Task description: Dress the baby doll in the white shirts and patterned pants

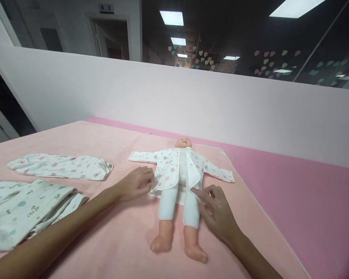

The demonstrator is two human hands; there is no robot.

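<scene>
A baby doll [182, 142] lies on its back with its feet toward me. It wears white leggings or similar white cloth over its body and thighs, and its lower legs are bare. Over it is a white baby shirt [169, 166] with a small pink print, sleeves spread wide and front parted. My left hand [138, 182] is closed, its curled fingertips at the shirt's lower left side. My right hand [216, 209] has its index fingertip on the lower corner of the right front flap, which is turned to show its plain inside; the grip is partly hidden.
Folded pink-print clothing [61, 166] lies to the left, with green-print clothing [20, 213] nearer me. A pale pink cloth [119, 240] covers much of the pink surface [302, 201]. Behind the doll rises a white panel [192, 100] with dark glass above it.
</scene>
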